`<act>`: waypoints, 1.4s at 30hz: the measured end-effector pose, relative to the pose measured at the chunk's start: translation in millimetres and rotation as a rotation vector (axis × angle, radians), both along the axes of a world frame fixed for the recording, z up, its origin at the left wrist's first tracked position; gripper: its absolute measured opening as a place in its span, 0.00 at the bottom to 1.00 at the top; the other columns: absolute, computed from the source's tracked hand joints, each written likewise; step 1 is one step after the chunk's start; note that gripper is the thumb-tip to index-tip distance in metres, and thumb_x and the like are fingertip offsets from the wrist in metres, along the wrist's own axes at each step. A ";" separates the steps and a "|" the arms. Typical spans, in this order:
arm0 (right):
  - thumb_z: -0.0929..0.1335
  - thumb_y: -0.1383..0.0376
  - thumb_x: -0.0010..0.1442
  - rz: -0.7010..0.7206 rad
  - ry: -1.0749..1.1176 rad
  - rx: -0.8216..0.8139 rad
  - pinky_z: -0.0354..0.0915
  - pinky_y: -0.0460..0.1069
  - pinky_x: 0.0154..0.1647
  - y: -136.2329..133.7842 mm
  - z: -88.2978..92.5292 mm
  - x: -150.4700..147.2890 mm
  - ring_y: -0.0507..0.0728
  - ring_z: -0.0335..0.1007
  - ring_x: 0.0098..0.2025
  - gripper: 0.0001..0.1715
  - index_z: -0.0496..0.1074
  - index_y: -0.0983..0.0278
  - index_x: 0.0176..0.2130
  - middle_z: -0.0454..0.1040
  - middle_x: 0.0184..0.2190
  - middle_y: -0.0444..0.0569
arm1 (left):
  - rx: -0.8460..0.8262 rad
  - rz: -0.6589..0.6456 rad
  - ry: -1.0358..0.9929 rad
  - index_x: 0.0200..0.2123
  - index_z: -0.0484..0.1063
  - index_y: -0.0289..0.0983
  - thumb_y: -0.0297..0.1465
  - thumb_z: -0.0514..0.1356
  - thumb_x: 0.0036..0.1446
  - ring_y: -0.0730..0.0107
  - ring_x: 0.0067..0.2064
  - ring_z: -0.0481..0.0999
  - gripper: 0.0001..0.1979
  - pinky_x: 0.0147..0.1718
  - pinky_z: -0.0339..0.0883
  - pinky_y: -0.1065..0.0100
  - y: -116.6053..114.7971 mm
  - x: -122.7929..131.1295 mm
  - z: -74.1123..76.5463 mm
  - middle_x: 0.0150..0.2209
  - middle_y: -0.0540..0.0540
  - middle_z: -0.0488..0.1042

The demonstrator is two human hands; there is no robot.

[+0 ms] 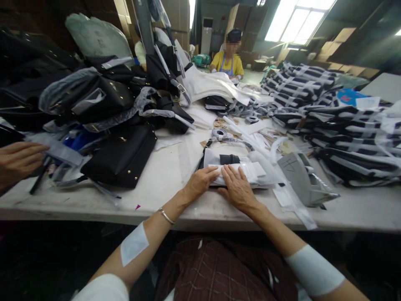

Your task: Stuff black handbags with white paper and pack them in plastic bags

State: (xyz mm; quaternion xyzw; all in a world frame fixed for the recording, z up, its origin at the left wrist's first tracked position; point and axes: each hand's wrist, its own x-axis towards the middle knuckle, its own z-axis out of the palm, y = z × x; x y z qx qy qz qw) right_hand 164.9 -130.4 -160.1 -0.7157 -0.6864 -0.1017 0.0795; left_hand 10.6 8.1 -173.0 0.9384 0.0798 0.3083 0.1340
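Note:
In front of me on the table lies a flat black bag, mostly covered by white wrapping (260,170). A dark strap piece (229,159) shows on top of it, and a handle wrapped in pale film (219,134) stretches out behind. My left hand (200,182) rests on the near left edge of the wrapping, its fingers extended and close together. Beside it my right hand (237,189) lies flat on the wrapping with fingers outstretched. Both hands press from above, and neither is wrapped around anything. What is under the wrapping is mostly hidden.
A grey tape dispenser (297,177) stands right of the bag. Wrapped bags (354,138) are piled at the right. Black handbags (120,154) crowd the left, where another person's hand (21,161) touches plastic film. A person in yellow (228,62) is across the table (175,167).

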 end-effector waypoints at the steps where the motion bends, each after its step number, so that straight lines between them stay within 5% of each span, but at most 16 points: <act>1: 0.69 0.56 0.62 0.002 -0.007 0.017 0.43 0.68 0.70 -1.9 -3.7 -1.7 0.70 0.52 0.69 0.40 0.58 0.74 0.65 0.60 0.66 0.66 | 0.071 -0.005 0.021 0.52 0.72 0.35 0.30 0.52 0.69 0.64 0.59 0.74 0.13 0.56 0.70 0.63 -3.3 -2.5 1.4 0.56 0.41 0.75; 5: 0.69 0.53 0.63 0.013 -0.017 0.047 0.41 0.68 0.70 -5.9 -9.8 -5.5 0.71 0.51 0.69 0.42 0.59 0.75 0.65 0.60 0.66 0.67 | 0.369 0.010 0.200 0.60 0.66 0.31 0.29 0.52 0.69 0.54 0.64 0.67 0.18 0.59 0.65 0.49 -22.3 -16.1 7.2 0.60 0.36 0.70; 10: 0.70 0.54 0.61 0.021 -0.018 0.037 0.42 0.69 0.69 -4.6 -5.1 -5.0 0.72 0.50 0.69 0.42 0.59 0.75 0.65 0.59 0.66 0.68 | 0.531 0.150 0.371 0.61 0.64 0.24 0.23 0.46 0.68 0.45 0.63 0.68 0.21 0.55 0.66 0.46 -44.7 -13.3 7.8 0.62 0.26 0.67; 21: 0.74 0.62 0.55 -0.048 0.017 0.132 0.48 0.66 0.67 0.0 5.6 -15.7 0.71 0.56 0.67 0.44 0.58 0.68 0.65 0.63 0.64 0.63 | 0.435 0.120 0.330 0.58 0.64 0.29 0.24 0.48 0.66 0.56 0.54 0.74 0.19 0.47 0.70 0.60 -14.1 0.8 27.7 0.54 0.33 0.73; 28: 0.63 0.68 0.65 0.015 -0.044 0.153 0.60 0.61 0.57 16.9 23.4 3.5 0.66 0.68 0.55 0.21 0.68 0.70 0.56 0.74 0.54 0.61 | 0.403 0.164 0.292 0.59 0.64 0.28 0.21 0.49 0.62 0.54 0.54 0.74 0.22 0.49 0.70 0.56 -19.7 7.3 36.6 0.55 0.32 0.73; 31: 0.61 0.68 0.67 0.049 -0.058 0.140 0.63 0.59 0.53 21.2 30.9 7.1 0.64 0.71 0.50 0.17 0.70 0.69 0.52 0.76 0.50 0.60 | 0.472 0.217 0.239 0.58 0.65 0.29 0.22 0.49 0.63 0.52 0.58 0.71 0.21 0.58 0.62 0.49 -22.4 8.6 35.9 0.55 0.32 0.73; 34: 0.61 0.68 0.67 0.043 -0.071 0.128 0.65 0.57 0.51 25.1 33.5 5.9 0.62 0.72 0.48 0.14 0.71 0.67 0.49 0.77 0.47 0.57 | 0.527 0.246 0.177 0.55 0.69 0.29 0.22 0.48 0.65 0.54 0.52 0.75 0.18 0.57 0.64 0.52 -18.2 10.3 32.3 0.49 0.34 0.76; 39: 0.63 0.68 0.66 0.016 -0.028 0.192 0.62 0.59 0.60 21.3 32.1 -3.9 0.62 0.68 0.57 0.18 0.69 0.67 0.55 0.74 0.54 0.58 | 0.433 0.237 0.100 0.56 0.68 0.34 0.22 0.50 0.64 0.57 0.43 0.78 0.19 0.45 0.71 0.59 -5.6 8.7 25.1 0.44 0.37 0.78; 42: 0.66 0.65 0.65 0.102 0.055 0.321 0.53 0.62 0.68 -7.4 34.3 -10.0 0.62 0.59 0.66 0.27 0.64 0.66 0.62 0.69 0.61 0.57 | 0.358 0.248 0.054 0.53 0.70 0.37 0.22 0.53 0.61 0.56 0.43 0.78 0.19 0.43 0.72 0.59 -1.6 1.2 24.5 0.44 0.40 0.78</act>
